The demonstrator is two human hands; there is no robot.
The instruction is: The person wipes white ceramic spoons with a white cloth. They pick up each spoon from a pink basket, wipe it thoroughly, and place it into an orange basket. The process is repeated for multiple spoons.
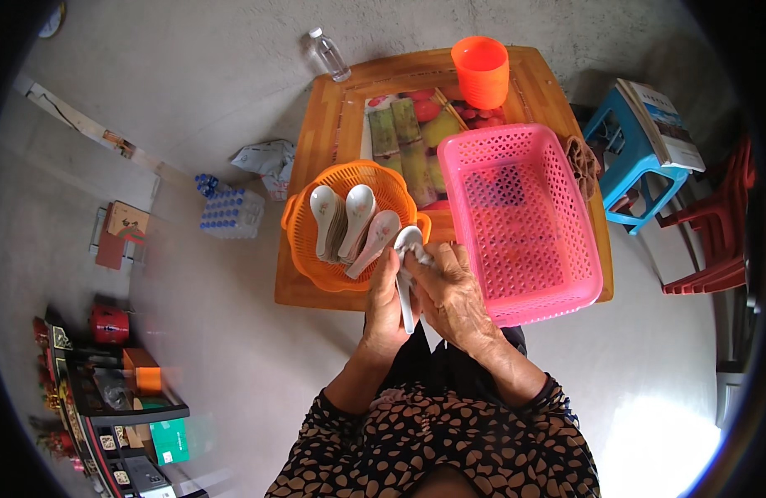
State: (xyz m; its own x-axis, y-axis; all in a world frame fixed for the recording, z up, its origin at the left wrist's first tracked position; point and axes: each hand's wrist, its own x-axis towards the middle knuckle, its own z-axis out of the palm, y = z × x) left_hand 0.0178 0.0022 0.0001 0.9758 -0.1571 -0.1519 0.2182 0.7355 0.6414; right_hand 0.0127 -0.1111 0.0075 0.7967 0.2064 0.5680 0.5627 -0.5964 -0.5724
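A white soup spoon (406, 305) is upright in my left hand (383, 311), its bowl at the top and its handle pointing down toward me. My right hand (457, 297) is closed on a crumpled whitish cloth (419, 252), pressed against the spoon's bowl. Just beyond my left hand stands a round orange plastic basket (296, 257). Inside it, several stacked white soup spoons (358, 217) with small floral marks lean in rows. To the right of my right hand lies a rectangular pink plastic basket (589, 249), with no spoons visible in it.
Both baskets rest on a wooden table (325, 108) with a printed fruit picture. An orange cup stack (482, 75) and chopsticks (451, 109) are at its far side. A clear bottle (330, 56) stands at the far-left corner. Blue (648, 170) and red (715, 224) plastic seats stand right.
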